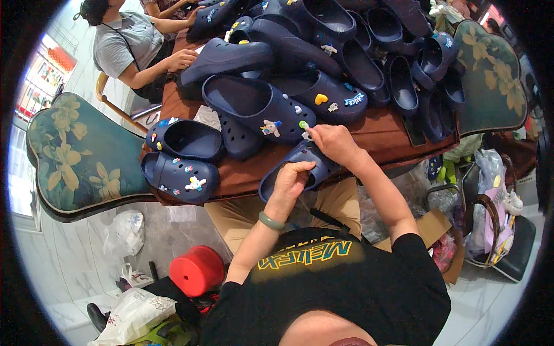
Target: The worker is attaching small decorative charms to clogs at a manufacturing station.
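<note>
A navy clog is tilted at the table's front edge, below my two hands. My left hand, with a green bangle on its wrist, is closed on this clog, thumb and fingers near its upper part. My right hand is above the clog's right side, its fingertips pinched at a small round green charm. Behind, a larger navy clog carries a cartoon dog charm. Next to it another clog has a yellow heart charm. A pair of decorated clogs sits at the left.
Navy clogs are heaped across the brown-covered table. Floral chair backs flank it. A co-worker sits at the far left, hands at the clogs. Below are a red stool, plastic bags and a cardboard box.
</note>
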The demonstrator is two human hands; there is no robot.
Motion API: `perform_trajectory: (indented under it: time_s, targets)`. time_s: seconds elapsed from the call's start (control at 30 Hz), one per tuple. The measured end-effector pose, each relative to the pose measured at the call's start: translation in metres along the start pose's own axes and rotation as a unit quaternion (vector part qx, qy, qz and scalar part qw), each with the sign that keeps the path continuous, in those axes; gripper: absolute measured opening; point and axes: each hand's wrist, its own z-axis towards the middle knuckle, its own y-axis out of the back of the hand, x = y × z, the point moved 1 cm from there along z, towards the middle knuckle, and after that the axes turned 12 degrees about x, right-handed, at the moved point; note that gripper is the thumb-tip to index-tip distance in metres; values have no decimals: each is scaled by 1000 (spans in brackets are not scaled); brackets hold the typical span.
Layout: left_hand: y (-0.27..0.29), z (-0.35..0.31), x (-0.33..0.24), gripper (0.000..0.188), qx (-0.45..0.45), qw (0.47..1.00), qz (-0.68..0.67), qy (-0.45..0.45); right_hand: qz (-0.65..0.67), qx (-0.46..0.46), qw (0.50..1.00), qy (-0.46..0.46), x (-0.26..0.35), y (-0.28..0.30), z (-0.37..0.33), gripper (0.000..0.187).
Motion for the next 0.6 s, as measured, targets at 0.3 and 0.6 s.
perform_trajectory:
  time_s: [0.3,0.6]
  targets:
    - [9,-1,3,31,-4,1000,-1,13,63,-236,957,-155,-81,20,-52,20]
    - [-3,-3,-2,31,25,1000,6,10,-166,-170,958,-161,-148,-7,-88,15]
